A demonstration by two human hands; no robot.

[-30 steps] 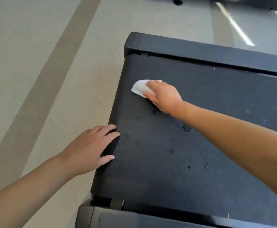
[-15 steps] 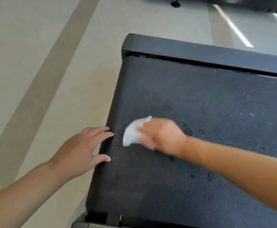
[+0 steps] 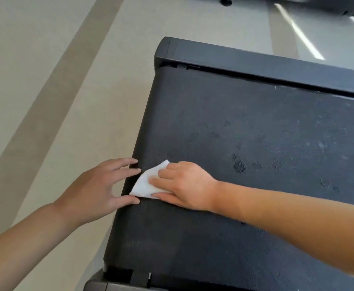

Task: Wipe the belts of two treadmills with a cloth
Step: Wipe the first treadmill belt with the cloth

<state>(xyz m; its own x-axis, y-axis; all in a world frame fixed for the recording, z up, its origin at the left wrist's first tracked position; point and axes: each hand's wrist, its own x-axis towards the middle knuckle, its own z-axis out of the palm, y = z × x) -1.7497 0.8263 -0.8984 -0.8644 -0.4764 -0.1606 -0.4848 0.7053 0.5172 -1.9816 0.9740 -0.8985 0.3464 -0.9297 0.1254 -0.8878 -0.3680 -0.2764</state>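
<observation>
**Cloth at the belt's left edge: watch the overhang and the missed spots**

Your right hand point(image 3: 184, 185) presses the white cloth point(image 3: 145, 184) flat against the treadmill belt point(image 3: 245, 127), right at the belt's left edge, about midway along its visible length. The fingers lie fairly straight over the cloth and pin it down, so the grip is a flat press and not a pinch. Your left hand point(image 3: 96, 190) is spread open, fingertips touching that same edge just beside the cloth, holding nothing.

The cloth's left corner sits at the very edge. Push further that way and it will likely slide off the belt, bunch up, or slip from under your fingers, since nothing clamps it. Darker blotches point(image 3: 240, 164) lie to the right of your hand, and a pale dusty haze spreads toward the far right; short strokes near the edge would probably leave both behind.

The belt is dark, matte and finely grained, so it should drag on the cloth. The cloth looks thin, soft and folded into a rough triangle. The end cap point(image 3: 255, 59) at the far edge is smooth, hard plastic.
</observation>
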